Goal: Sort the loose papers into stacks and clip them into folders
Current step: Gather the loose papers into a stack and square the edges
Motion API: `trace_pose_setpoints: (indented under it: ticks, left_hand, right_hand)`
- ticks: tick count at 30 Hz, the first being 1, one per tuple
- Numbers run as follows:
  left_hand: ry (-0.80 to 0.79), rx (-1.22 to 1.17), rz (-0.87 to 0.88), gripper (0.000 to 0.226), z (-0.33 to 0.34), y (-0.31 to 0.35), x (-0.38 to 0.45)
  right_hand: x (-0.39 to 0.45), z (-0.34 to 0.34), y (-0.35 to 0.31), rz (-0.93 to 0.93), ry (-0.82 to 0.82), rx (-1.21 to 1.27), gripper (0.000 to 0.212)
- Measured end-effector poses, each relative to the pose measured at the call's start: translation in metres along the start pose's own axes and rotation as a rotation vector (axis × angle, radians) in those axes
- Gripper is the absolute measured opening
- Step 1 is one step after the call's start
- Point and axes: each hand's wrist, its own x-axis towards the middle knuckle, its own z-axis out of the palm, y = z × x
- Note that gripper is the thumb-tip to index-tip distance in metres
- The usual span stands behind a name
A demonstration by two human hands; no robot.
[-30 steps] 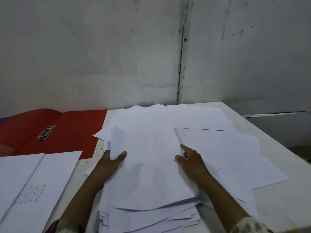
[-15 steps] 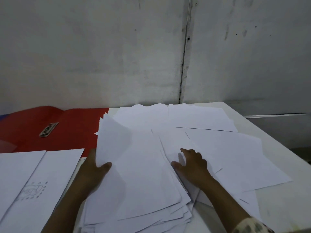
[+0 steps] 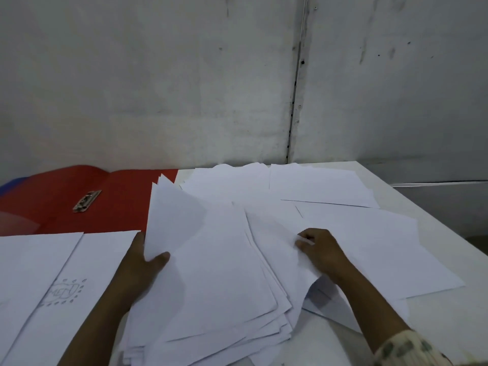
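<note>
grey, scuffed wall panels (image 3: 184, 83) with a vertical seam stand behind a white desk (image 3: 449, 320) covered in loose white sheets. at the middle lies a fanned, uneven stack of papers (image 3: 219, 286), its left edge lifted off the desk and curling upward. the left hand (image 3: 144, 262) grips that raised edge, thumb on top of the sheets and fingers behind them. the right hand (image 3: 320, 250) rests on the stack's right side with fingers curled, pinching a fold of paper between thumb and fingertips. more loose sheets (image 3: 369, 247) spread flat to the right and toward the back of the desk, overlapping one another. at the near left lie two separate sheets side by side, one of them a sheet with a faint drawing (image 3: 76, 281). behind these lies an open red folder (image 3: 118, 202), flat, with a metal clip (image 3: 87, 201) on its inner face. a patterned sleeve (image 3: 406, 350) shows at the right wrist.
</note>
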Motion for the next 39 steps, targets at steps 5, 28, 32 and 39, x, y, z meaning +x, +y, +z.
trace_pose_setpoints:
  ticks: [5,28,32,39]
  left_hand:
    - [0.054,-0.074,0.003,0.056,-0.006,0.000,0.007]
    - [0.057,0.011,-0.116,0.076,0.007,-0.017,0.020]
    - [0.098,-0.059,-0.116,0.062,0.010,-0.018,0.024]
    - [0.098,-0.016,-0.098,0.069,0.012,-0.022,0.025]
  right_hand:
    - [0.004,-0.022,0.022,0.163,0.302,0.274,0.012]
    - [-0.006,0.008,0.000,0.200,0.321,0.366,0.034]
    - [-0.012,0.038,-0.012,0.090,0.125,0.226,0.040]
    - [-0.023,0.068,-0.026,-0.076,-0.023,-0.125,0.035]
